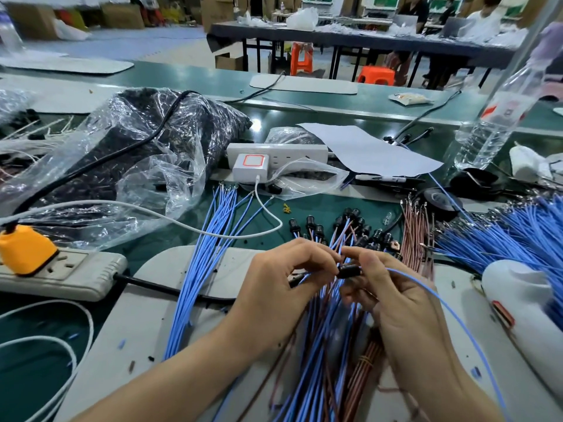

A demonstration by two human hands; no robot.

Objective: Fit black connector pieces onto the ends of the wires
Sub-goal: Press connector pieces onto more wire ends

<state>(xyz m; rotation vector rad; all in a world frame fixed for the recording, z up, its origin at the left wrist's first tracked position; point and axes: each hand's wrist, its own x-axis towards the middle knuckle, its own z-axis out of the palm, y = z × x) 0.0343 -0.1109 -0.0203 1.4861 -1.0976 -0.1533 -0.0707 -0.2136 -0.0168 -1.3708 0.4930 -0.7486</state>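
step: seating wire end | black connector piece [350, 271] at centre, between both fingertips | left hand [283, 278] curled, pinching it from 9 o'clock | right hand [396, 296] curled, pinching blue wire [432, 292] from 3 o'clock | advice: hold wire straight, push gently until seated

Your left hand [286, 278] and right hand [393, 293] both pinch one black connector [350, 272], frame centre. Blue wire [438, 295] trails to 5 o'clock. Fitted connectors [350, 223] at 12, loose blue wires [210, 239] at 10.
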